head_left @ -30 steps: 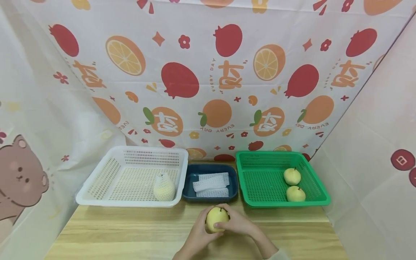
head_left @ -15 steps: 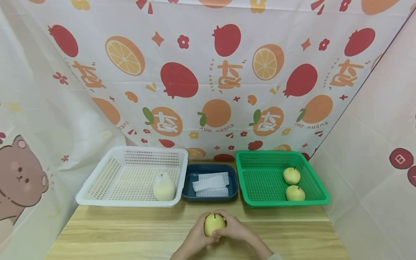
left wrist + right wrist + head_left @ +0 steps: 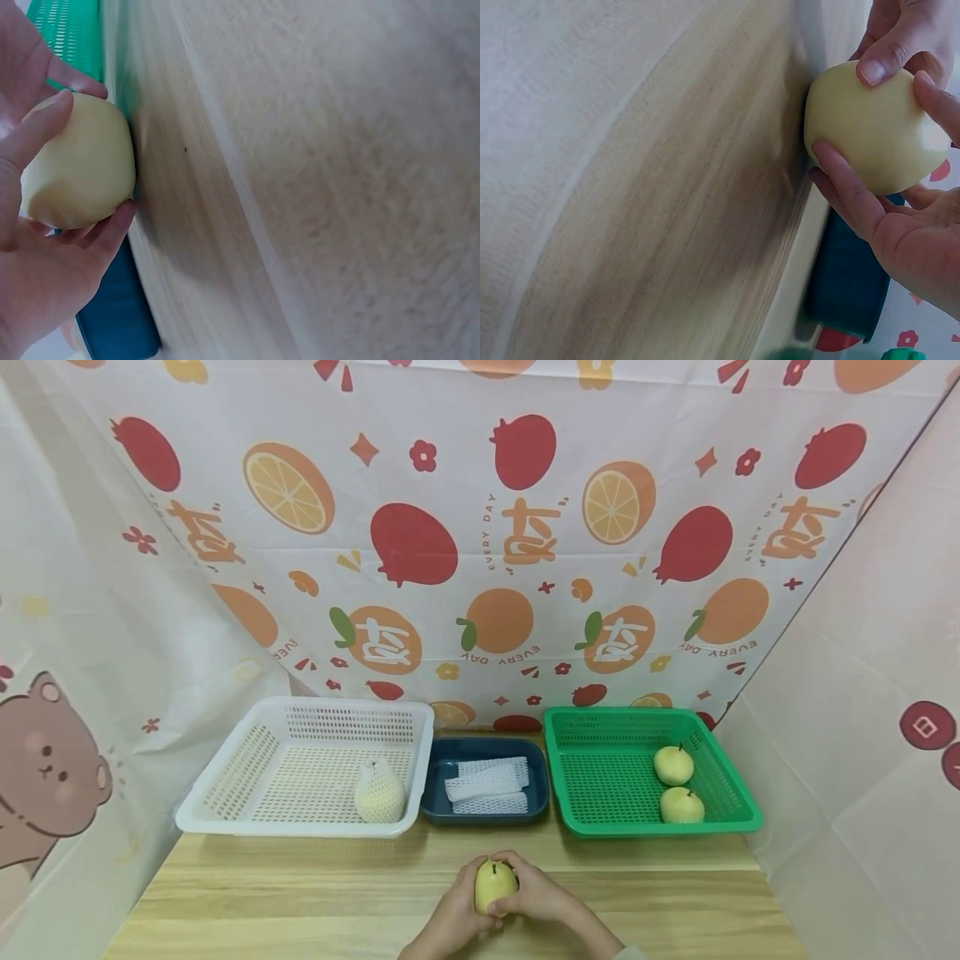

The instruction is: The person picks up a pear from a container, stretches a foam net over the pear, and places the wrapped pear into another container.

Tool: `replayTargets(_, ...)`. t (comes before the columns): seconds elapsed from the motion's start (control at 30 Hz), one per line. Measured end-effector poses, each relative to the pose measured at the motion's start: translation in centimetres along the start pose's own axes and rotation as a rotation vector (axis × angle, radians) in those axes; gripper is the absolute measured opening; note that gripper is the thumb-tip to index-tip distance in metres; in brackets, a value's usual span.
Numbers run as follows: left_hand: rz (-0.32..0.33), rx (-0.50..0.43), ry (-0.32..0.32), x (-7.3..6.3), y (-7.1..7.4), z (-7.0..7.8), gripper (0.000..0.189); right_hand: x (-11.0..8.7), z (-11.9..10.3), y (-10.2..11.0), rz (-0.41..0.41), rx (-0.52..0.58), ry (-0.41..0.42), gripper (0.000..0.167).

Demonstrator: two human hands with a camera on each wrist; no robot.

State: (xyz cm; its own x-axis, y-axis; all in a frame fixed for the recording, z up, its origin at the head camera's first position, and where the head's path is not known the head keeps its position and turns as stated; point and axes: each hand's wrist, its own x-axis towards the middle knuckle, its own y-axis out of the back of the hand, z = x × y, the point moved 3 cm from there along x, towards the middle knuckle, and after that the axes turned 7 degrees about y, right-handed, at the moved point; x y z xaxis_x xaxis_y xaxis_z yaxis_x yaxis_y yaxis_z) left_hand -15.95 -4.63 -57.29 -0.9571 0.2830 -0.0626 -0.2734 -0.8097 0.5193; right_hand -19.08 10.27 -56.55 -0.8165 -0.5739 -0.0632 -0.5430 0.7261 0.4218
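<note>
A pale yellow pear (image 3: 496,887) is held between both hands near the front middle of the table, its dark stem facing up. From the left side my left hand (image 3: 457,912) grips it, with thumb and fingers curved around the fruit. My right hand (image 3: 542,896) holds the opposite side, its thumb across the near face. In the left wrist view the pear (image 3: 84,165) shows a smooth bare skin. Fingers of both hands touch the pear (image 3: 870,135) in the right wrist view, and its underside lies close to the wood; contact with it I cannot tell.
Behind the hands, a dark blue tray (image 3: 483,820) holds several white foam net sleeves (image 3: 487,785). To its left is a white basket (image 3: 300,830) with a net-covered pear (image 3: 379,797). At right, a green basket (image 3: 607,789) contains two bare pears (image 3: 674,766).
Both hands have brought the pear a little closer to the person and slightly left. The pear has turned a little, its stem shifting. Baskets and tray have stayed put.
</note>
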Motion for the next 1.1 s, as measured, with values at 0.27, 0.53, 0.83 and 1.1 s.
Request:
replayTargets(0.27,0.025,0.026,0.004,-0.1,-0.3,-0.1,0.089,0.0,0.1,0.0,-0.018,0.011,0.0,0.068)
replayTargets(0.53,0.029,0.007,-0.012,-0.3,-0.4,-0.2,0.092,-0.1,0.2,0.1,-0.02,0.02,0.005,0.07)
replayTargets(0.83,-0.019,-0.175,0.026,-0.5,0.1,-0.2,0.092,-0.7,0.2,1.1,-0.02,0.067,0.046,0.07)
replayTargets(1.1,0.038,-0.441,0.106,-0.1,1.5,-0.6,0.059,-1.3,0.4,3.1,0.045,0.147,0.1,0.052)
